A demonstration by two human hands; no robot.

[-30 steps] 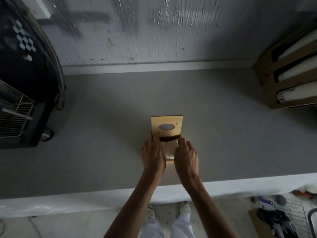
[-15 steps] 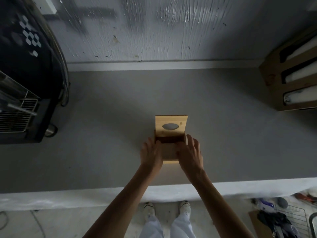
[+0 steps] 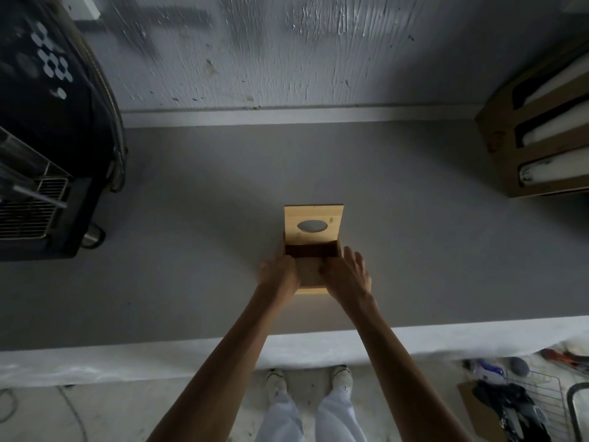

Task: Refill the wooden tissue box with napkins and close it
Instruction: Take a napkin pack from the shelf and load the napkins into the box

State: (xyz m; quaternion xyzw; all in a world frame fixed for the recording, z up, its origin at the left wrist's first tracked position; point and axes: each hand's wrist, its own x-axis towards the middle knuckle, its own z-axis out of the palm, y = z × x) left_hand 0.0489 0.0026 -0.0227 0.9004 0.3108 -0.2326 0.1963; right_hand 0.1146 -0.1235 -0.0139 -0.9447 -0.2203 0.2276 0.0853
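Two bare hands at an open wooden tissue box point(image 3: 310, 283) on a grey table point(image 3: 414, 250).

Lid point(image 3: 314, 223) raised at the far side; left hand point(image 3: 279, 275) and right hand point(image 3: 345, 274), fingers loosely spread, press against the box's sides. No readable writing.

I see a grey worktop point(image 3: 191, 250) running up to a rough white wall point(image 3: 287, 52). A black machine point(image 3: 41, 138) with a metal grille sits at its left end, a cardboard dispenser point(image 3: 538, 138) holding white rolls at its right. A wire basket point(image 3: 538, 406) stands on the floor below.
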